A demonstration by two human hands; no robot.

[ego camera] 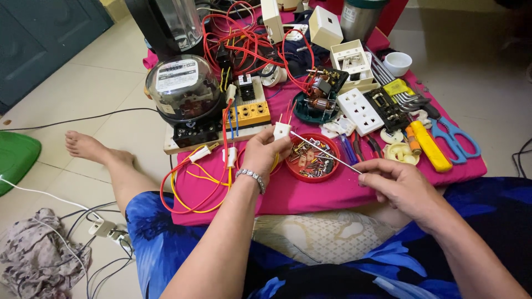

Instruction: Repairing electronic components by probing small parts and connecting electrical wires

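My left hand [265,152] holds a small white two-pin plug [281,130], pins pointing up, over the pink cloth [310,196]. My right hand [396,185] grips a thin metal screwdriver [327,150] whose tip touches the side of the plug. Just beyond the screwdriver shaft sits a red round dish [313,159] filled with small screws and metal parts. A bracelet circles my left wrist.
A glass-domed electric meter [184,88] on a board with red and yellow wires [191,182] stands left. White sockets [360,111], a motor armature [317,97], hex keys [388,77], blue scissors [454,138], a yellow knife [429,147] and pliers lie right. My bare leg stretches left on the tiled floor.
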